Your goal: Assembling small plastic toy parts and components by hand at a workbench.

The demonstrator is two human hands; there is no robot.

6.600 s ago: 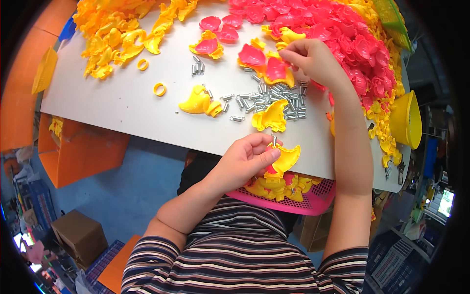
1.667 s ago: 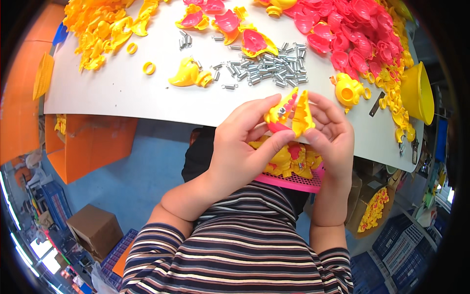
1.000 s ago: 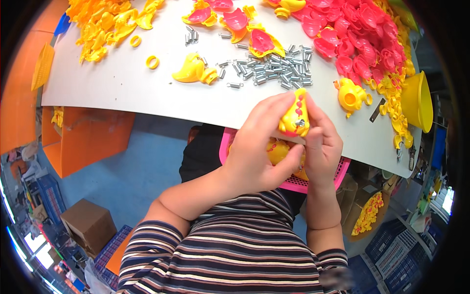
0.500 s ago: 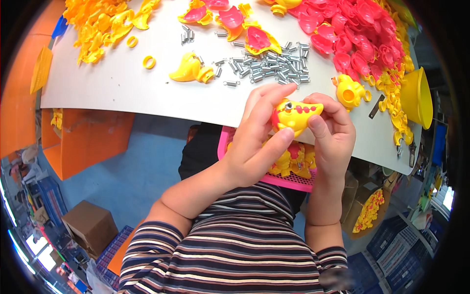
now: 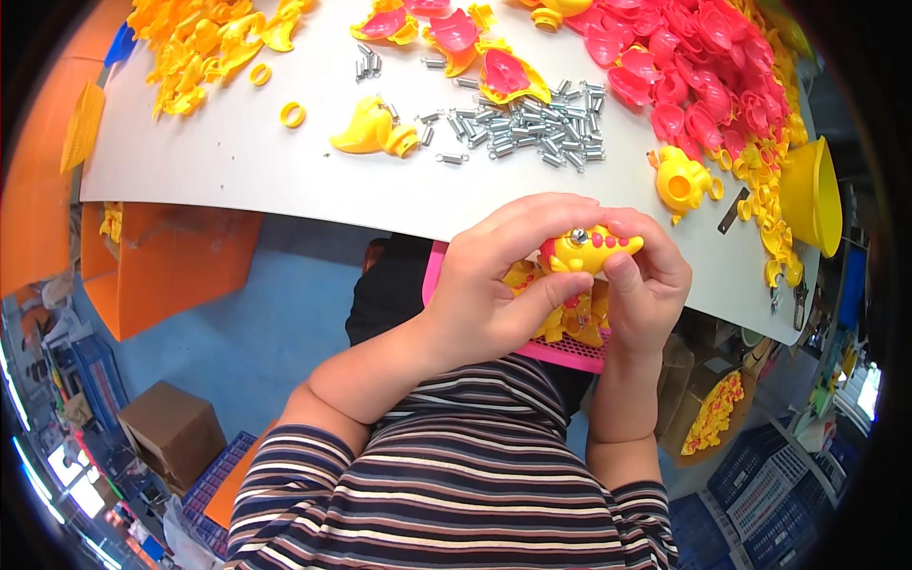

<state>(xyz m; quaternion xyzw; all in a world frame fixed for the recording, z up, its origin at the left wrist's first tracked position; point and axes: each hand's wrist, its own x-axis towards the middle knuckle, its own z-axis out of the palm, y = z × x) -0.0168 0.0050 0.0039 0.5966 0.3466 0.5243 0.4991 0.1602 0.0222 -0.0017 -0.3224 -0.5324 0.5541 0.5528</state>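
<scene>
Between my two hands is a small yellow toy animal body [image 5: 598,255] with red spots and a pointed tail end. A metal spring end [image 5: 579,236] shows at its upper edge. My left hand [image 5: 494,275] grips the body from the left, its thumb underneath and fingers over the top. My right hand [image 5: 648,280] pinches the tail side, thumb in front. Beneath the hands, a pink basket [image 5: 565,354] in my lap holds more yellow and red toy parts, partly hidden by my hands.
On the white table [image 5: 237,180] lie a heap of metal springs [image 5: 532,128], yellow shells [image 5: 199,57], red shells [image 5: 693,76] and yellow rings [image 5: 293,115]. A yellow toy body [image 5: 375,131] lies left of the springs. A yellow container [image 5: 812,195] stands right; an orange bin [image 5: 180,271] sits below left.
Both hands have moved slightly down and right with the toy body. My left fingers have come down over its top, and the spring end shows more plainly.
</scene>
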